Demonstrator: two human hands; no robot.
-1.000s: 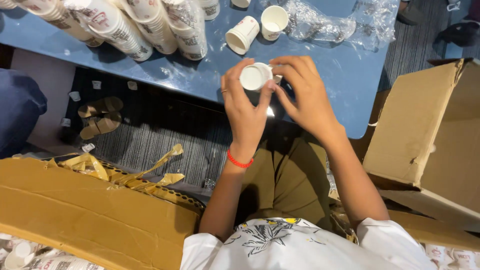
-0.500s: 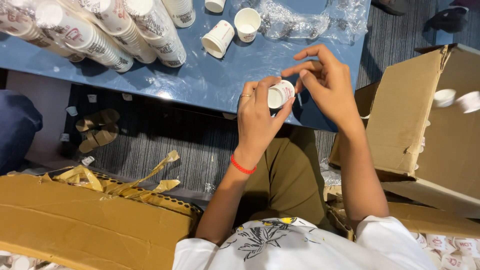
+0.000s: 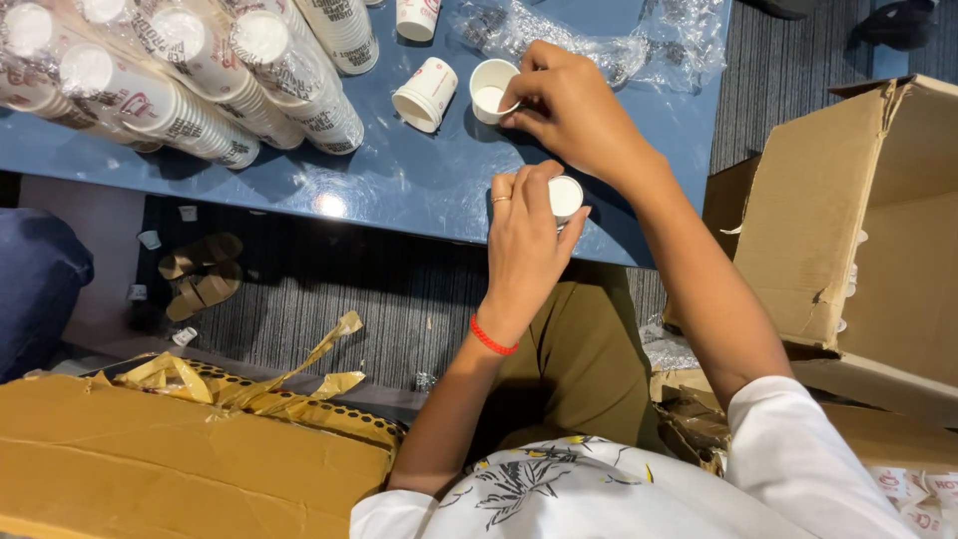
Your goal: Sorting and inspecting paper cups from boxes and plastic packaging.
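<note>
Over the glossy blue tabletop [image 3: 399,190], left hand [image 3: 524,245] gripping a small white paper cup [image 3: 565,198], right hand [image 3: 574,110] apparently pinching another upright white cup's [image 3: 491,92] rim.

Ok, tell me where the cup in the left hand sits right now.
In the head view the small white cup is pinched in the left hand over the near edge of the blue table, just below the right hand.
</note>
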